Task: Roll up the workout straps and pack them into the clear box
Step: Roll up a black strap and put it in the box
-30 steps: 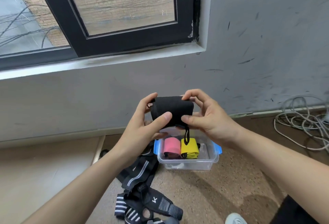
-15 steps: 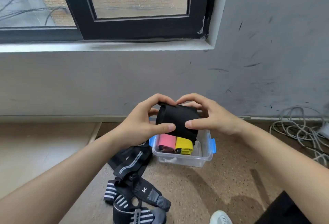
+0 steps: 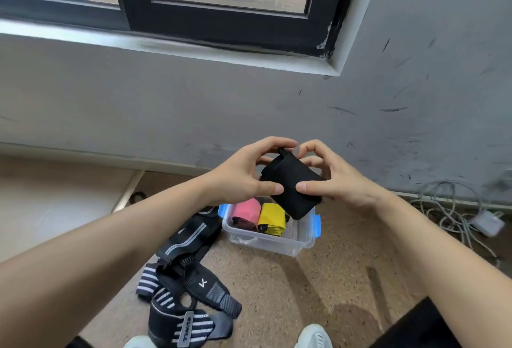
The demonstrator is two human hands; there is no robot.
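Being gripped by curled fingers of left hand (image 3: pixel 243 178) & right hand (image 3: pixel 340 184), a black rolled strap (image 3: pixel 293 184) is being held tilted just above the clear box (image 3: pixel 268 239). The box, w/ pink roll (image 3: pixel 246 210) & yellow roll (image 3: pixel 273 216) inside, is being borne by speckled brown floor (image 3: pixel 318 278). Loose straps (image 3: pixel 188 278) are lying beside it. Scuffed grey wall (image 3: pixel 194 115), black-framed window (image 3: pixel 221 15) behind; cables (image 3: pixel 448 209) at rt.

Our forearms converge ahead; our left hand (image 3: pixel 240 176) and right hand (image 3: pixel 341 185) both pinch the rolled black strap (image 3: pixel 291 174), thumb tips close together
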